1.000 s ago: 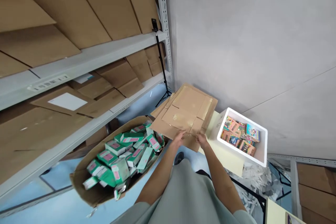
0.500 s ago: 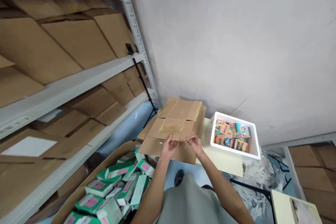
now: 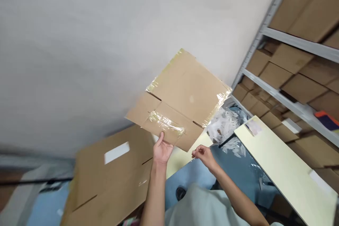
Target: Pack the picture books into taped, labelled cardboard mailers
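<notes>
A flattened cardboard box (image 3: 185,84) is raised in front of me, tilted, with shiny clear tape along two edges and across its lower flap. My left hand (image 3: 162,151) grips that flap by its lower edge, thumb on the near face and fingers behind. Just right of the lower corner, apart from the cardboard, is my right hand (image 3: 203,155). Its fingers are pinched together; whatever may be between them is too small to make out. A larger cardboard piece (image 3: 113,176) with a white label (image 3: 117,153) lies at my lower left.
Behind the raised box is a pale tabletop (image 3: 177,160). Another pale table (image 3: 286,169) runs along the right. Crumpled clear plastic (image 3: 225,123) lies between them. Shelving (image 3: 286,91) with cartons stands at the right, and a grey wall (image 3: 106,42) rises ahead.
My view has swung right; the left shelving and green boxes are largely out of sight. Both hands were low at taped cardboard; now my left hand holds a flattened box up and my right is apart.
</notes>
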### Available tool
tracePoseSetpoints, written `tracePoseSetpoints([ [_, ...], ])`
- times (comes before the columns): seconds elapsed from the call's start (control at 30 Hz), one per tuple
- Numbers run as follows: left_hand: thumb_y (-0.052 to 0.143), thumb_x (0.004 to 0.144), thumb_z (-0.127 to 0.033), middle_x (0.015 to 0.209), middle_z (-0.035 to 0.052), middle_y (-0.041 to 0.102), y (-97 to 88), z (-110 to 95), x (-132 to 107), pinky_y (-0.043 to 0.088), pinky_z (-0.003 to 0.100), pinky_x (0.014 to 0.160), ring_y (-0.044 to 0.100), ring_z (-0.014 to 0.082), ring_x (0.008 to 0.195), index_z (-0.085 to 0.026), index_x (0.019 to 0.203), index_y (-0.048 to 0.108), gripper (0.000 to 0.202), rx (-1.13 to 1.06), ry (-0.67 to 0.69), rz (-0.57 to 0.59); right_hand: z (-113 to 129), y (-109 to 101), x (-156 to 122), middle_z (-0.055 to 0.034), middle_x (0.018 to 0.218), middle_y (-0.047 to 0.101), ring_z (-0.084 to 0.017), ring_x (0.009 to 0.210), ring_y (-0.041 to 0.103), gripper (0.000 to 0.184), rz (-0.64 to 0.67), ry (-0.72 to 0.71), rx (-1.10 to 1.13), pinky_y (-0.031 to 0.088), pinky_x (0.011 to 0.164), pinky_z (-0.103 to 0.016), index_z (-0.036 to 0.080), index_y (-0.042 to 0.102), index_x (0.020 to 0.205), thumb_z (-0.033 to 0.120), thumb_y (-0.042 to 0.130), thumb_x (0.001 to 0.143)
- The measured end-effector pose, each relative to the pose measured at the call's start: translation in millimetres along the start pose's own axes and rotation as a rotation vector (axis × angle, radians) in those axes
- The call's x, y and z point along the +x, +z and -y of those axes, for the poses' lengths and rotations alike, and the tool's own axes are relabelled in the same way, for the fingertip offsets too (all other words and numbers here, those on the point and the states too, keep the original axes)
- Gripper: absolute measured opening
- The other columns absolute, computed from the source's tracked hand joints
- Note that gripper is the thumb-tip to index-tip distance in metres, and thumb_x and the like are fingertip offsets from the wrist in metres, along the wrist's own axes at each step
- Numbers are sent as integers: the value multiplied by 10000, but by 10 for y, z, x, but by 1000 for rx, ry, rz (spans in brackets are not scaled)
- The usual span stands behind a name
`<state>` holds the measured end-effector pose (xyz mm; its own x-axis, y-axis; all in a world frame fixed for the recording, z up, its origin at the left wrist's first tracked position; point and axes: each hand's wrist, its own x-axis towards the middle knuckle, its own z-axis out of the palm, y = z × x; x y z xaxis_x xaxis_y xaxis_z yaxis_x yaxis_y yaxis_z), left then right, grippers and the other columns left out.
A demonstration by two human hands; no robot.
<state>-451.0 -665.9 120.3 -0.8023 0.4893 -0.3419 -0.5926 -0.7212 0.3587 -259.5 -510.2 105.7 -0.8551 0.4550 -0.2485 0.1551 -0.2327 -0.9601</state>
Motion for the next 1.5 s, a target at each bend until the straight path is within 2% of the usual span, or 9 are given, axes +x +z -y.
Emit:
tracePoseSetpoints([
  [0.13,580,1058,-118,1227,57,856,713,1010,315,572,370,1193,822,205,1154,-253,1452,725,440,197,-119,93,184,-1512,-357,-80,771,787,-264,756,751,629,-383,-137,-28,583,735,-377,234,728,787,857,808,760],
  [0.37,794,900,-132,1056,70,874,1668,3191,568,644,387,1097,845,236,1058,-177,1135,784,239,569,-362,215,574,-4256,-1448,-163,1131,814,-333,1097,752,571,-1247,-338,-180,628,956,-494,214,761,1026,757,738,852],
  [0.5,938,773,-252,1144,110,861,2118,4176,496,664,418,1060,822,293,1139,-174,1122,772,393,767,-497,402,630,-5301,-1888,-224,1495,694,-373,1391,659,708,-1402,-302,-206,527,1187,-578,198,713,1337,690,768,830],
  [0.63,1043,624,-413,1200,132,848,2426,4834,468,665,441,1043,807,343,1170,-183,1169,765,653,946,-617,584,408,-5946,-2119,-226,1578,637,-383,1445,630,882,-1412,-227,-113,492,1227,-595,217,646,1487,693,813,765],
  [0.77,1046,580,-539,1198,154,843,2602,5334,538,656,473,1033,809,372,1142,-179,1218,755,789,1084,-744,721,83,-6236,-2321,-226,1394,742,-347,1170,739,855,-1471,-154,5,592,1059,-552,179,709,1389,629,847,675],
  [0.9,1022,610,-577,1219,162,830,2675,5823,658,615,474,1076,788,367,1178,-176,1217,746,778,1138,-810,852,-80,-6251,-2582,-145,1112,805,-262,913,704,647,-1603,-64,-33,601,868,-439,176,773,1197,556,785,674],
  [1.13,924,733,-387,1381,144,749,2579,6745,773,397,477,1311,646,315,1421,-249,1159,671,514,1246,-565,854,-103,-5911,-2814,-92,953,793,-254,928,680,357,-1718,9,-98,555,917,-404,188,738,900,479,688,700],
  [1.37,756,809,-220,1440,128,717,2477,7054,565,347,465,1343,584,296,1485,-260,1227,705,423,1252,-707,1037,-239,-5525,-2617,-159,1152,828,-293,1056,751,467,-1751,76,-63,582,1003,-463,183,770,1054,541,687,766],
  [1.5,709,839,-211,1448,121,715,2497,7107,409,367,471,1333,612,288,1450,-248,1225,712,387,1276,-738,1011,-185,-5419,-2644,-178,1258,817,-303,1066,785,602,-1684,107,24,632,931,-471,183,794,1191,661,689,841],
])
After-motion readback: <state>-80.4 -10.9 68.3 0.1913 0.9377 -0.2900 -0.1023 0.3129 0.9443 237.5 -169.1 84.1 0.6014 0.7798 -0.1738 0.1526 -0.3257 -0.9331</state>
